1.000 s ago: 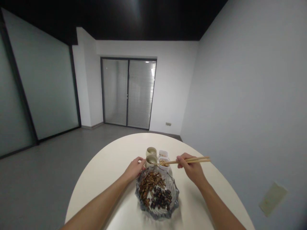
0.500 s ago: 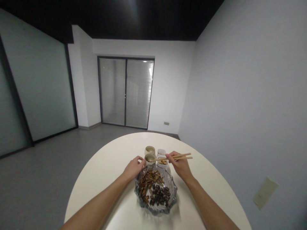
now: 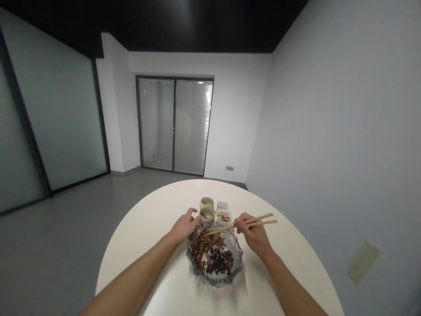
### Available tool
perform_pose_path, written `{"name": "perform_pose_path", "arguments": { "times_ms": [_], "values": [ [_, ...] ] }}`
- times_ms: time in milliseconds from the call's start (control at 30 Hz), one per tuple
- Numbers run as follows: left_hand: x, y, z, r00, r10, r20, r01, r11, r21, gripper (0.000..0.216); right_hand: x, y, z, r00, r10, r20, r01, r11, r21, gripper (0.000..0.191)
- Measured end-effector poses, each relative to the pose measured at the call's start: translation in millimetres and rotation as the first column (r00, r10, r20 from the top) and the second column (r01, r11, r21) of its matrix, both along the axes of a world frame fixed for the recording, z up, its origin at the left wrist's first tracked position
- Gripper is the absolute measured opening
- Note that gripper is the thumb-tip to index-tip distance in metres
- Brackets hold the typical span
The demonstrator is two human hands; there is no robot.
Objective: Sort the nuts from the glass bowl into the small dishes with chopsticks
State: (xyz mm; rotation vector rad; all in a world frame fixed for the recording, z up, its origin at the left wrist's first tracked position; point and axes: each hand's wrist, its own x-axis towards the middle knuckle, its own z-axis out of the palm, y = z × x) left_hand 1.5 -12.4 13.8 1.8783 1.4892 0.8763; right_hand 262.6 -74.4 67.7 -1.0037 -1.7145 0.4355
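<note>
My right hand (image 3: 251, 230) is closed round a pair of wooden chopsticks (image 3: 258, 220). Their tips reach over the far rim of a clear glass bowl (image 3: 237, 254), at a heap of slender brown pieces (image 3: 202, 245). Whether a piece is between the tips is too small to see. Dark, glossy, rounded pieces (image 3: 221, 262) lie in the bowl's near right part. At the bowl's far left rim rests my left hand (image 3: 184, 226), its fingers apart, close beside the nearer greenish cup (image 3: 207, 214). Contact with the cup is unclear.
Another greenish cup (image 3: 207, 202) stands just behind the nearer one. To their right are a white dish with tan pieces (image 3: 224, 217) and a second white dish (image 3: 222, 205). Everything stands on a round cream table (image 3: 148, 215), with a wall (image 3: 329, 153) to the right.
The chopstick tips have moved from the nearer cup down toward me, to the brown pieces in the bowl. My right hand has shifted slightly right and nearer; my left stays by the rim.
</note>
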Motion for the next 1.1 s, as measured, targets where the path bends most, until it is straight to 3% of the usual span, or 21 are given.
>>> {"name": "perform_pose_path", "arguments": {
  "times_ms": [267, 533, 767, 1100],
  "values": [
    [-5.1, -2.2, -0.5, 0.993, -0.119, 0.006, 0.119, 0.993, 0.026, 0.052, -3.6, -3.6, -1.2, 0.999, 0.0, 0.055, 0.002, 0.999, -0.036, 0.039],
    [-4.6, -7.5, 6.2, 0.99, -0.138, 0.02, 0.138, 0.99, 0.002, 0.053, -3.4, -6.2, -1.8, 0.996, 0.045, 0.081, -0.042, 0.999, -0.035, 0.04],
    [-5.9, -2.2, -0.1, 0.99, -0.139, 0.038, 0.139, 0.99, 0.001, 0.056, -2.9, -7.1, 2.1, 0.997, 0.043, 0.06, -0.041, 0.999, -0.023, 0.042],
    [-5.0, -5.0, 3.0, 0.987, -0.156, 0.025, 0.156, 0.988, 0.013, 0.053, 3.8, -7.0, 5.9, 0.998, -0.045, -0.043, 0.047, 0.998, 0.045, 0.042]
  ]
}}
